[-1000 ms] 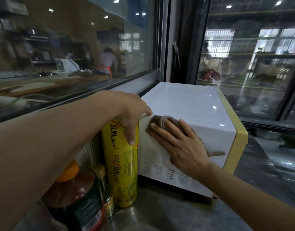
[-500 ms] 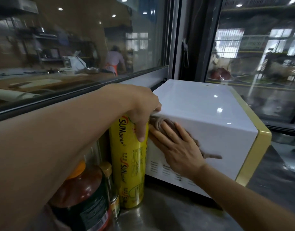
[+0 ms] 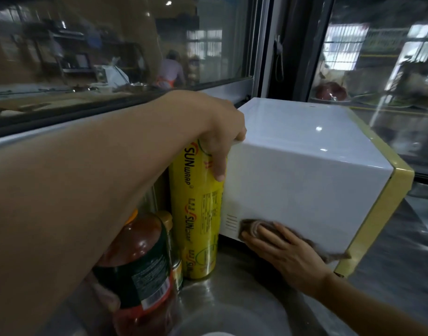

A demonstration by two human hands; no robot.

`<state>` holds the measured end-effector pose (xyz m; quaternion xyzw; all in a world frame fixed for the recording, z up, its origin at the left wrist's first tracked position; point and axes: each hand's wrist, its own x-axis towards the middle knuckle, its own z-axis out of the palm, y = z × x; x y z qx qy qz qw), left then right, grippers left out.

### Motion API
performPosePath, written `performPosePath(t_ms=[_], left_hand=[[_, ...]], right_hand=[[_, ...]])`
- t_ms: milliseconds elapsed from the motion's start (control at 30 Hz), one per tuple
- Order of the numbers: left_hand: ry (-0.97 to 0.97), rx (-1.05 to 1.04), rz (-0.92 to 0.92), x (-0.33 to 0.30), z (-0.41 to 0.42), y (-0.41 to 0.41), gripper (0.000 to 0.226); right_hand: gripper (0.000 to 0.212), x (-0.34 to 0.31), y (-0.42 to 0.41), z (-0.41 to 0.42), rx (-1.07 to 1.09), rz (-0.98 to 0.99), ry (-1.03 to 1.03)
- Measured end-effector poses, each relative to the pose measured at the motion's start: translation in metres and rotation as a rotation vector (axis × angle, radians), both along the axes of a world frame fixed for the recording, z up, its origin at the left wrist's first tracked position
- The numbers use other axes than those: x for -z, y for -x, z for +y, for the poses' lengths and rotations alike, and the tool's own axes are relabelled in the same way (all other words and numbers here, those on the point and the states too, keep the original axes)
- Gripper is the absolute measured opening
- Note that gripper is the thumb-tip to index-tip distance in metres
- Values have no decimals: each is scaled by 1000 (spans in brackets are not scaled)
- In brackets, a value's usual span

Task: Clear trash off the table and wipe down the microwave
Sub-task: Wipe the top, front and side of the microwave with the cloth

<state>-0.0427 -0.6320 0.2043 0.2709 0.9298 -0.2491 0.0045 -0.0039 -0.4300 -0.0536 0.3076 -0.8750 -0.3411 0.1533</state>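
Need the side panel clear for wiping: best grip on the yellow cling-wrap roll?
Probably the upper half of the yellow roll, wrapped from the front-left. It stands upright against the microwave, bottles crowd its lower left, and the left hand already rests on its top. The right hand is pressing the cloth low on that panel.
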Motion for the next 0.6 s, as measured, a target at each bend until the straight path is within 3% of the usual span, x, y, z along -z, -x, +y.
performPosePath(t_ms=[200, 333, 433, 600], left_hand=[[-8, -5, 11, 1, 0, 2, 89], [-8, 3, 16, 0, 1, 0, 95], [13, -4, -3, 3, -2, 1, 101], [128, 58, 93, 3, 2, -3, 92]], right_hand=[[64, 8, 29, -50, -64, -47, -139], [65, 2, 17, -35, -61, -50, -66], [81, 8, 1, -2, -71, -9, -58], [90, 7, -21, 43, -53, -20, -50]])
